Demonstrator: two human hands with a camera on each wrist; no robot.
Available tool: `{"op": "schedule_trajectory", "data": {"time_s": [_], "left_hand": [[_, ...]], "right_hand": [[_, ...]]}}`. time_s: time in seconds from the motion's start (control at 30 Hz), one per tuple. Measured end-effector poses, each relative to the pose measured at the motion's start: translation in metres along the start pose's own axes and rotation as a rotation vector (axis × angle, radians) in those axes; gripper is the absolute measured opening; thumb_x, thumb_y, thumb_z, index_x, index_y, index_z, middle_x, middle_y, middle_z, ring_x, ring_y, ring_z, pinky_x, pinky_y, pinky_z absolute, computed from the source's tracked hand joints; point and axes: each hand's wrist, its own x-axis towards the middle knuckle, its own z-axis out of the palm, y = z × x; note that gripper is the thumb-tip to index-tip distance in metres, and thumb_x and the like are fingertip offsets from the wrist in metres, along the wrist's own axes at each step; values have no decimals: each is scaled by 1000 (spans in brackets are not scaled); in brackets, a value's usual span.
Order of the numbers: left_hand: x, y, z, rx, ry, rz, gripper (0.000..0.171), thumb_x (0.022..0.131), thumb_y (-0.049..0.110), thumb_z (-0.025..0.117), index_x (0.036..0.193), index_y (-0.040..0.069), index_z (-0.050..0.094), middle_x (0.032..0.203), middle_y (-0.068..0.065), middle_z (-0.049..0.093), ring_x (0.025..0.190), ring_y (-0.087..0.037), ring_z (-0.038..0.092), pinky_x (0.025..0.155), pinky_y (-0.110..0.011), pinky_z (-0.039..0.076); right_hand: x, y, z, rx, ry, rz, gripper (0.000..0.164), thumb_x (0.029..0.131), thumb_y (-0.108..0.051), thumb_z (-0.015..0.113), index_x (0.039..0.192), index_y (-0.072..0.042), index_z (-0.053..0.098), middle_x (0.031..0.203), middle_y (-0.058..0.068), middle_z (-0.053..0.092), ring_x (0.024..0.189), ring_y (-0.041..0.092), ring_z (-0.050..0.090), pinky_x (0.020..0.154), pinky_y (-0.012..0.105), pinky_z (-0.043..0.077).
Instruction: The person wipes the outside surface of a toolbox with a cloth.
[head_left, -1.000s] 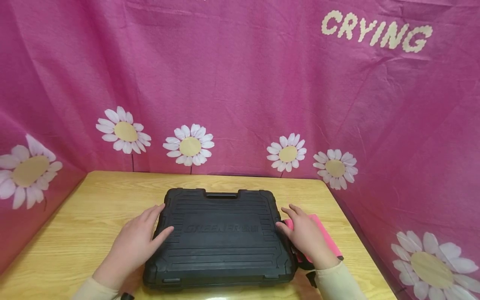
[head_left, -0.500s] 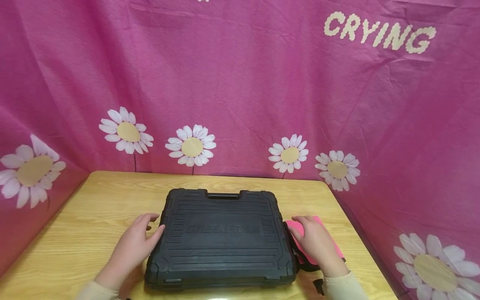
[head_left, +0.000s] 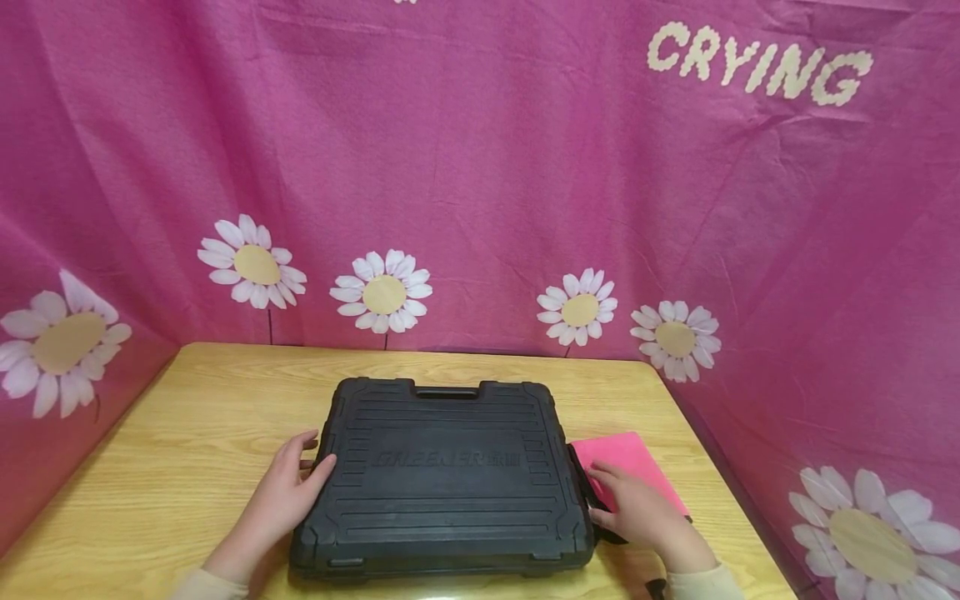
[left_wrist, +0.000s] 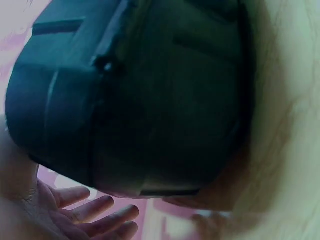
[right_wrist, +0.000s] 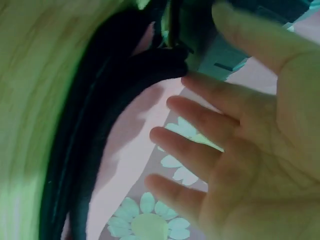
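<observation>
A closed black plastic tool case (head_left: 442,467) with a ribbed lid, raised lettering and a handle at its far edge lies flat on the table. My left hand (head_left: 285,492) is at its left side, thumb over the lid's edge, fingers extended beside the wall. The case's corner (left_wrist: 160,115) fills the left wrist view. Right of the case lies a flat pink item (head_left: 637,454) with black trim, its kind unclear. Over it my right hand (head_left: 637,512) reaches with spread fingers, thumb near the case's right edge. The right wrist view shows the fingertips close to the black trim (right_wrist: 95,125).
The wooden table (head_left: 217,400) has its far edge against a pink curtain (head_left: 480,167) printed with daisies and lettering. The curtain also encloses the left and right sides. A small black strap end (head_left: 656,588) shows by the right sleeve (head_left: 705,583).
Both hands drew back from the lid. The left thumb then returned to the lid's edge. My right hand slid outward and nearer me over the pink item. The case stayed put.
</observation>
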Motion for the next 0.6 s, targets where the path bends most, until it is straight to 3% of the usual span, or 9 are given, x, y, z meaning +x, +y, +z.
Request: {"op": "schedule_trajectory", "data": {"time_s": [0.33,0.6], "left_hand": [[2,-7,7,-147,-76,-26,66,110,28,50,161,-2,20,159,-31,27,139,-52,47,112,-63,40],[4,-9,10,-239,-115,-73,66,111,27,45,163,3,12,166,-30,18,149,-53,29,119,-64,29]], "right_hand": [[-8,15,11,102,-78,-104,103,60,-17,97,148,5,50,156,30,43,139,53,46,109,64,42],[-6,19,13,91,-59,-126,101,61,-9,96,149,6,47,154,32,44,136,52,50,106,61,46]]}}
